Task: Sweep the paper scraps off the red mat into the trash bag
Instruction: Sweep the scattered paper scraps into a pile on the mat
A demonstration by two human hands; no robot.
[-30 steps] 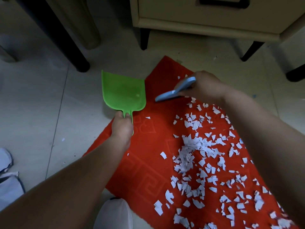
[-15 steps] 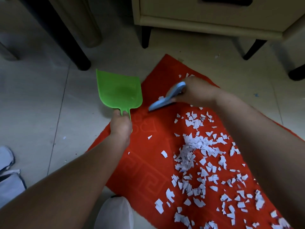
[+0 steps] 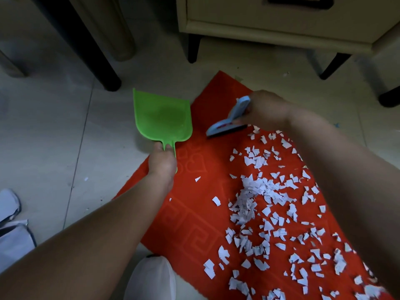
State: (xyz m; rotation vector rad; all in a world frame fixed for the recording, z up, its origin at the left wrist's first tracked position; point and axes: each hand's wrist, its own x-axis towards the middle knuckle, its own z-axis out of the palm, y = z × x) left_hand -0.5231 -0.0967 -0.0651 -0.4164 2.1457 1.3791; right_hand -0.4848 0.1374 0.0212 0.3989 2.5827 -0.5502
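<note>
A red mat [image 3: 194,215] lies on the tiled floor, strewn with several white paper scraps [image 3: 253,191] over its middle and right side. My left hand [image 3: 162,162] grips the handle of a green dustpan [image 3: 161,118], whose pan sits over the floor just off the mat's left edge. My right hand [image 3: 267,110] holds a light blue hand brush [image 3: 227,124]; its dark bristle edge is down on the mat at the far end of the scraps. No trash bag is clearly in view.
A beige cabinet [image 3: 281,20] on black legs stands beyond the mat. A black furniture leg [image 3: 86,46] rises at the upper left. White shoes or fabric [image 3: 10,224] sit at the left edge, and a white rounded object [image 3: 151,280] at the bottom.
The brush has tipped from lying flat in the air to bristles down on the mat. The dustpan stayed in place.
</note>
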